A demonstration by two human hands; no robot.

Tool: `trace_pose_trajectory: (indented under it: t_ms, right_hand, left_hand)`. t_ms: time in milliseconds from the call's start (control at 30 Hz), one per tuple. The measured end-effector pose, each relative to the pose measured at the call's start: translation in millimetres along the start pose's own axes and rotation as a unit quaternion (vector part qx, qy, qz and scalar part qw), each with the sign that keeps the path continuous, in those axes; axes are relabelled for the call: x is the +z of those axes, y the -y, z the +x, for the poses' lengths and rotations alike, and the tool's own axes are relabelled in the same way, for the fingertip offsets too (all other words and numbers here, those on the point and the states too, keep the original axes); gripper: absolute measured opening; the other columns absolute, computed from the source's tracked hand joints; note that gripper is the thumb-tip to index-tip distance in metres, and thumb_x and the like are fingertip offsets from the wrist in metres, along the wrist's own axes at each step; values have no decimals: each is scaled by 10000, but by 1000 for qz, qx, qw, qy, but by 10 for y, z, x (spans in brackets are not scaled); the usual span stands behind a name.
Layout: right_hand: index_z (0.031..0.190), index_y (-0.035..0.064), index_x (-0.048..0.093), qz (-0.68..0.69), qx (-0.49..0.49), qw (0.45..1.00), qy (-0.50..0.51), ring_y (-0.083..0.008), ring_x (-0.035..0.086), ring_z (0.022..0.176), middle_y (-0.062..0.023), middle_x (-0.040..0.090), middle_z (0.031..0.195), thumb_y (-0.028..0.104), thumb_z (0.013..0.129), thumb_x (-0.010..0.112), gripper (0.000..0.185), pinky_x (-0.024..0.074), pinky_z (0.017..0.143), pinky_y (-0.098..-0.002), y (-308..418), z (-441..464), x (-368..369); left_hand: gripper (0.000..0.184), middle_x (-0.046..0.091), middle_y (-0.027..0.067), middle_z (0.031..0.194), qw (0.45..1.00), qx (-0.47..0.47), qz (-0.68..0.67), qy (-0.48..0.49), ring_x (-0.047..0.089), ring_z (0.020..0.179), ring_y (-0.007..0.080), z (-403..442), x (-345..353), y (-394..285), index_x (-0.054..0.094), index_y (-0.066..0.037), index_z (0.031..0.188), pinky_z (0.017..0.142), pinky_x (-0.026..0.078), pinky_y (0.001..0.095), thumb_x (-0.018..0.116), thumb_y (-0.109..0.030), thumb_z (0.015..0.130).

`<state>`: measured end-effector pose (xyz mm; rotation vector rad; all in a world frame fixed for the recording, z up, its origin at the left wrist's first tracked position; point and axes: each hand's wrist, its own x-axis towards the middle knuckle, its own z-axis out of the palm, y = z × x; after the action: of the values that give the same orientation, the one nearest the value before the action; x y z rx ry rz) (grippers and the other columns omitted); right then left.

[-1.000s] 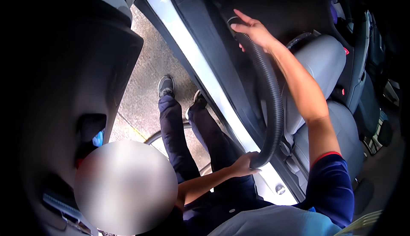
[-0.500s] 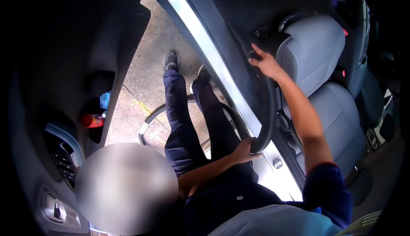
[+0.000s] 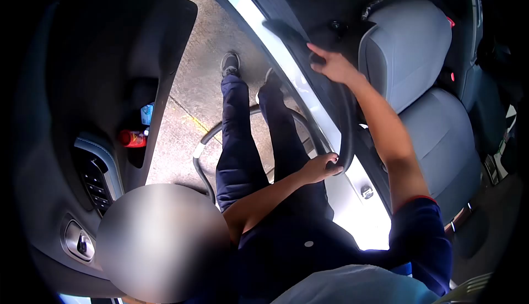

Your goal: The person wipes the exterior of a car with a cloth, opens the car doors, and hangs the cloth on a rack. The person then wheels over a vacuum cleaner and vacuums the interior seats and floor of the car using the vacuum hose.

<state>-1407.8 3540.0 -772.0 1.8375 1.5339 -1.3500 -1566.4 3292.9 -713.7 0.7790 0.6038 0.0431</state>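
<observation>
A black ribbed hose (image 3: 346, 130) bends between my two hands beside the car's door sill. My right hand (image 3: 335, 66) is closed around its upper end, with the index finger stretched along it. From that hand a dark nozzle (image 3: 284, 31) reaches up and left over the white sill (image 3: 295, 75). Lower down, my left hand (image 3: 319, 169) grips the hose near the sill's lower part. The hose continues in a loop (image 3: 206, 139) on the ground around my legs.
An open car door (image 3: 110, 45) stands at the left, with a red bottle (image 3: 132, 138) in its pocket. Grey seats (image 3: 410, 50) are at the right. My legs stand on the concrete ground (image 3: 201, 56) between door and sill. A blurred disc covers the lower left.
My right hand has moved slightly up and left, and the nozzle now lies over the sill's edge. My left hand has risen a little with the hose.
</observation>
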Motion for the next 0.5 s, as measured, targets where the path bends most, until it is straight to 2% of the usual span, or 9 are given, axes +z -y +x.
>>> trace_pose_trajectory:
  t_ms: [33, 67, 167, 233, 267, 333, 367, 433, 500]
  right_hand:
    - [1467, 330, 346, -27, 52, 997, 57, -383, 561, 1163, -233, 604, 1217, 347, 869, 610, 654, 415, 1033, -402, -146, -284, 100]
    - [1468, 315, 351, -28, 54, 996, 70, -390, 555, 1166, -235, 598, 1226, 348, 854, 612, 668, 411, 1037, -402, -387, -582, 259]
    - [1423, 218, 454, -56, 150, 980, 122, -389, 530, 1208, -254, 566, 1267, 364, 829, 632, 637, 392, 1058, -388, -1072, -1173, 676]
    - [1428, 213, 446, -6, 157, 986, 54, -390, 529, 1209, -260, 576, 1248, 371, 837, 634, 640, 396, 1052, -380, -1036, -1311, 582]
    - [1427, 211, 442, 77, 116, 989, -38, -400, 551, 1174, -269, 592, 1212, 375, 851, 632, 629, 419, 1021, -382, -1046, -1272, 544]
    - [1439, 243, 410, 149, 111, 980, -76, -423, 591, 1092, -275, 618, 1146, 369, 866, 618, 622, 457, 962, -400, -645, -1044, 152]
    - [1445, 261, 401, 178, 132, 973, -64, -412, 576, 1125, -260, 603, 1195, 373, 862, 617, 631, 447, 979, -403, -666, -857, 132]
    - [1454, 293, 388, 162, 125, 974, -99, -379, 504, 1239, -235, 536, 1324, 392, 842, 633, 667, 396, 1045, -385, -814, -703, 485]
    - [1460, 295, 379, 220, 158, 960, -70, -371, 492, 1259, -245, 528, 1332, 389, 824, 652, 698, 373, 1065, -366, -936, -945, 732]
  left_hand:
    - [623, 628, 174, 1170, 999, 13, 32, 15, 609, 1109, 286, -67, 125, 109, 477, -4, 1276, 945, 462, 359, 615, -481, 901]
    - [620, 612, 190, 1214, 999, -10, 17, 40, 583, 1168, 292, -164, 123, -4, 478, -6, 1300, 975, 456, 364, 624, -457, 900]
    - [542, 624, 172, 1190, 1000, -18, 3, 7, 594, 1149, 273, -306, 28, 2, 517, -3, 1253, 963, 465, 353, 653, -391, 900]
    - [458, 639, 150, 1148, 997, 26, 1, -75, 619, 1088, 253, -392, -219, 81, 554, -8, 1207, 926, 479, 333, 676, -320, 896]
    - [424, 649, 136, 1117, 993, 12, 17, -120, 629, 1045, 239, -428, -401, 60, 573, -13, 1181, 905, 484, 325, 685, -303, 892]
    - [366, 663, 114, 1061, 973, 16, 78, -219, 641, 981, 214, -494, -765, 263, 604, -20, 1134, 870, 489, 314, 693, -277, 889]
    - [341, 669, 106, 1035, 953, 37, 122, -274, 642, 959, 203, -525, -928, 475, 617, -24, 1114, 855, 490, 311, 693, -269, 890]
    - [331, 670, 138, 996, 929, -22, 220, -299, 657, 918, 261, -724, -1263, 363, 629, -6, 1065, 838, 513, 337, 698, -265, 869]
    - [324, 669, 153, 1007, 931, -62, 189, -307, 653, 929, 281, -956, -1522, 350, 630, -8, 1063, 845, 509, 335, 693, -261, 872]
